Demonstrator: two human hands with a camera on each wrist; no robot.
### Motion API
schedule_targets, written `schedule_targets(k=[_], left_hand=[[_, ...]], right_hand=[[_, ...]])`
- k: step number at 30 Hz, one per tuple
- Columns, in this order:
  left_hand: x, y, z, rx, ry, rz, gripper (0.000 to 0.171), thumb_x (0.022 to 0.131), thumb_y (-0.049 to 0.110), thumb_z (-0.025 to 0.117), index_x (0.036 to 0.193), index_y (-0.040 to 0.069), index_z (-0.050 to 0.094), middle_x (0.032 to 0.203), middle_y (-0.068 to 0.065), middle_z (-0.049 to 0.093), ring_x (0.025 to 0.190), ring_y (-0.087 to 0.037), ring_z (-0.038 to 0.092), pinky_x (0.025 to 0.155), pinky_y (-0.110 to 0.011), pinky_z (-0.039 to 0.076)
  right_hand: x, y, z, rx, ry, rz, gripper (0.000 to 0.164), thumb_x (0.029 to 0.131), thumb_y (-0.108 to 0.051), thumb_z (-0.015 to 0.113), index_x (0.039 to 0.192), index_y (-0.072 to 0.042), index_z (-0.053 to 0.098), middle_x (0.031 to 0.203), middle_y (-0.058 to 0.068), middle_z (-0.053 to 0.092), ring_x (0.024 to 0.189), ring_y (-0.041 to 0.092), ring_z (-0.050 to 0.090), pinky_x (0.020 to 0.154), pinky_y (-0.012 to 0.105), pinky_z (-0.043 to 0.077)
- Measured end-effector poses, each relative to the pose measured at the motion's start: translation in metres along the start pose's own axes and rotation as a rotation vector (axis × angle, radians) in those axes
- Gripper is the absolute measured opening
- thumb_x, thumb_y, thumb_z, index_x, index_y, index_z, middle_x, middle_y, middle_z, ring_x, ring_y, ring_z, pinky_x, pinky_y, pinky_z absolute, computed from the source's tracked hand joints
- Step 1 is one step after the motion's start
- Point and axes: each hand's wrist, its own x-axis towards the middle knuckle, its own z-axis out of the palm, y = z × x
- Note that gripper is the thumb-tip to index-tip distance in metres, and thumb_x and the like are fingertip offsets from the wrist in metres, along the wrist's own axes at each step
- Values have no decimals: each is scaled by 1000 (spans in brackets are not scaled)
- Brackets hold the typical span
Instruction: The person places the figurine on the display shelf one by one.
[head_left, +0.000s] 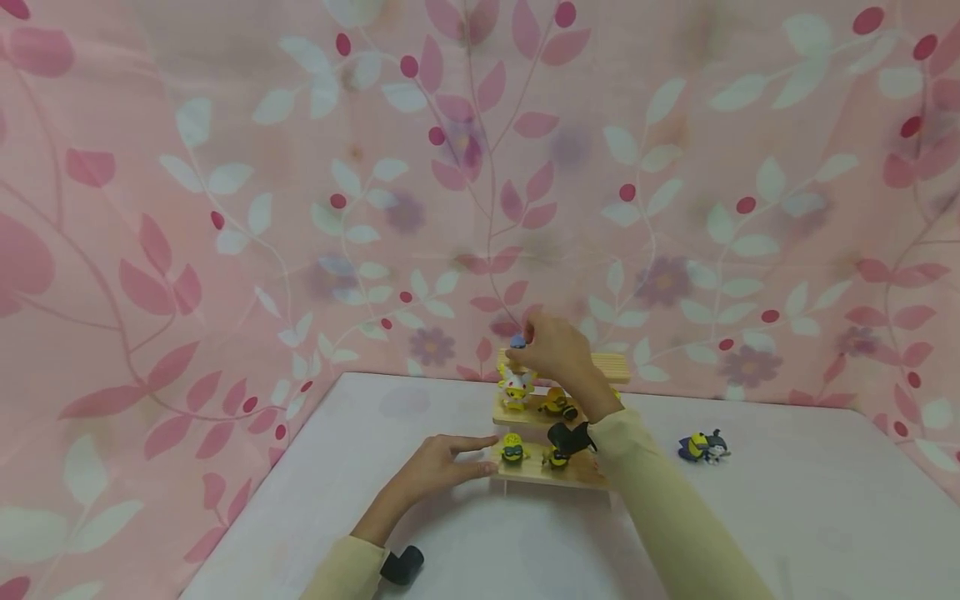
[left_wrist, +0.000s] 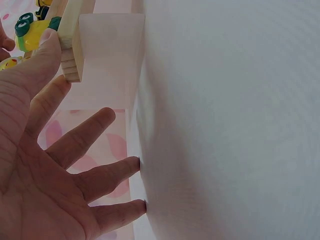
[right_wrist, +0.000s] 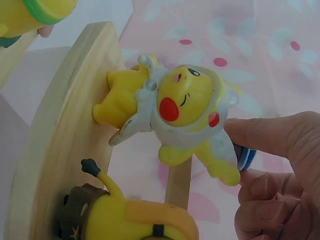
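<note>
- Your right hand [head_left: 558,346] is nearly closed, finger and thumb pinching the small blue figure [head_left: 517,342] over the left end of the top shelf [head_left: 611,367], just below and right of centre in the head view; whether it touches the wood, you cannot tell
- Your left hand [head_left: 435,462] is spread wide, thumb and forefinger against the left end of the bottom shelf [head_left: 551,479], grasping no figure
- If you release near that end, the blue figure could tip off the edge
- Dip your fingers and you may topple the white-hooded figure [right_wrist: 185,97] right below
- Your black wrist piece [head_left: 567,437] hangs close over the goggled figure [head_left: 557,458], lower right of centre; lowering that wrist might knock it
- In the right wrist view, right of centre, the blue figure shows darker and paler bands, mostly hidden
</note>
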Motion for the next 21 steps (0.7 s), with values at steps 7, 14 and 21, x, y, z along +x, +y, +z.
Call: schedule_targets(k=[7, 14, 21], left_hand=[[-1, 0, 0, -5, 8, -5, 53, 84, 57, 71, 130, 30, 67, 128, -5, 64, 123, -28, 56, 95, -51, 48], [-1, 1, 0, -7, 11, -9, 53, 84, 58, 70, 130, 30, 67, 128, -6, 64, 123, -30, 56, 95, -52, 47], [-1, 2, 0, 6, 12, -5, 54, 84, 58, 70, 130, 29, 67, 128, -5, 65, 123, -30, 57, 94, -52, 48]], right_hand=[[0, 0, 4, -37, -6, -12, 36, 85, -43, 75, 89, -12, 58, 77, 2, 60, 68, 20, 55, 56, 32, 46], [0, 1, 8, -46, 5, -34, 35, 84, -44, 73, 90, -12, 59, 78, 2, 60, 67, 19, 55, 55, 32, 46], [-1, 0, 9, -58, 9, -37, 30, 84, -39, 71, 85, -12, 58, 74, 1, 59, 63, 19, 54, 50, 31, 44]])
